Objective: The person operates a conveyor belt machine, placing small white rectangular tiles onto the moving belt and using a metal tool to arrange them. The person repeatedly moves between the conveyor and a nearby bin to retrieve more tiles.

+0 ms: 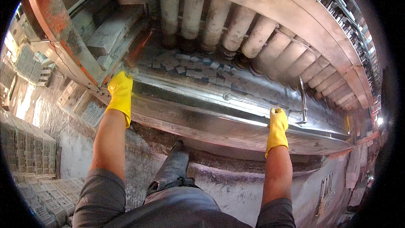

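Reaching forward in the head view, both of the person's forearms enter from the lower edge toward a long metal trough (pixel 219 131), directions being read from the view's centre. The left hand (pixel 119 88), in a yellow glove, is between nine and ten o'clock, at the trough's left end, close by a rust-orange frame (pixel 63 42). Its fingertips are partly lost against the metal, so whether they are spread or pinching something cannot be told. The right hand (pixel 277 124), gloved alike, is toward four o'clock at the front edge, overlapping the bright metal rail (pixel 249 108). Its fingers look curled together; what lies inside the curl is hidden.

This rail slants across the centre from ten toward four o'clock, with a wide span between the hands giving sideways room. On the left, the frame and a pale block (pixel 107 36) at ten o'clock crowd the space beyond the fingers. On the right, a thin upright bracket (pixel 303 100) at three o'clock is just beside the glove.

Behind the rail, small flat pieces (pixel 211 69) lie scattered at twelve o'clock, under a row of pale cylinders (pixel 219 23) running from twelve toward two. Stacked crates (pixel 29 150) fill the side between eight and nine, well apart from the left glove.
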A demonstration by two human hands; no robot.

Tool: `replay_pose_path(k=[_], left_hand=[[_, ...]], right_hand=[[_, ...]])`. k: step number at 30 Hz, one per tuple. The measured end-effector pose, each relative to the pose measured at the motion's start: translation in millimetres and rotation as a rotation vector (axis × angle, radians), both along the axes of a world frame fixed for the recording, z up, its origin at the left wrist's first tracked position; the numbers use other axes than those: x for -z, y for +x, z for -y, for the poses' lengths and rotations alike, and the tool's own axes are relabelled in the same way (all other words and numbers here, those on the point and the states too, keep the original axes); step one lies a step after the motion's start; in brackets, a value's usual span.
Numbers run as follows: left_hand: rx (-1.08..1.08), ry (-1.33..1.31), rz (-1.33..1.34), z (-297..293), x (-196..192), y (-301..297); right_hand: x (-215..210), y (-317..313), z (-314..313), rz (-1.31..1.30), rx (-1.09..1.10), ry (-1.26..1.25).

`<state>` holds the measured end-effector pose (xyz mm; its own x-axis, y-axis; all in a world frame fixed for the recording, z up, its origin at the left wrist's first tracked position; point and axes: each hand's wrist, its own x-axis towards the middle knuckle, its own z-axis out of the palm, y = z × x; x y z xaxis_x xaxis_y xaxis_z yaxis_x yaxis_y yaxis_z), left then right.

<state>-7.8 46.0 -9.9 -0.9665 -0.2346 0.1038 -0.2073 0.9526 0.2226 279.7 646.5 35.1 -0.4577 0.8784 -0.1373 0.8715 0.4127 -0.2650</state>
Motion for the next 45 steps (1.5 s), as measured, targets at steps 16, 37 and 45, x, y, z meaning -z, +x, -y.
replay_pose_path(k=[16, 37, 45], left_hand=[[-0.009, -0.009, 0.005, 2, 0, -9], [-0.022, 0.037, 0.076, -24, -33, -3], [-0.020, 0.157, -0.048, -28, -19, -4]], right_hand=[[-4, -8, -3, -0.018, -0.024, -0.020], [20, -18, -30, -0.057, -0.149, 0.026], [3, -8, -12, -0.184, -0.191, 0.198]])
